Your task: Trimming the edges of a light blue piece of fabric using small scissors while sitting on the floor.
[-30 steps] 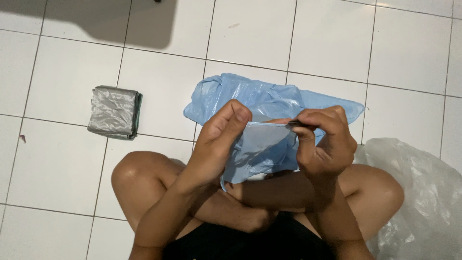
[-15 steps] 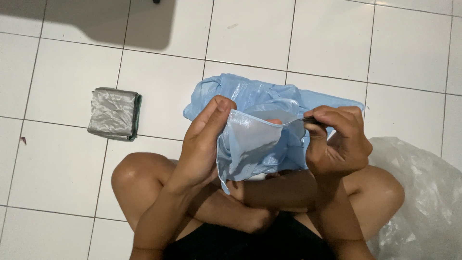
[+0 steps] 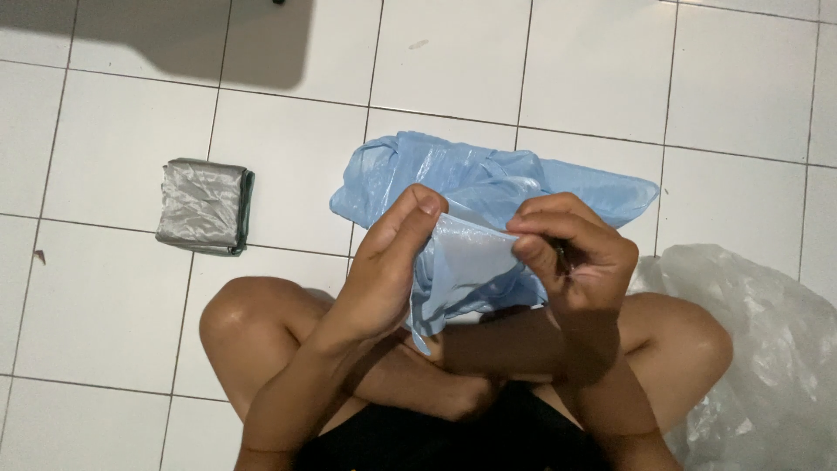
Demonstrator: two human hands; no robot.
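Both hands pinch the blue bag (image 3: 466,262) up over the crossed legs: left hand (image 3: 384,270) grips its left edge, right hand (image 3: 571,257) has its fingers closed on the right edge. Grey bundle (image 3: 205,205) sits on the tiles nearby.

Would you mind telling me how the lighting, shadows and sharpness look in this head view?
Head view: light falls from above, bright on the white floor, dim over the legs and lap; a dark shadow lies at top left; sheen shows on the blue bag and the grey folded bag; the right hand is slightly motion-blurred, the left hand sharper; the clear plastic looks hazy.
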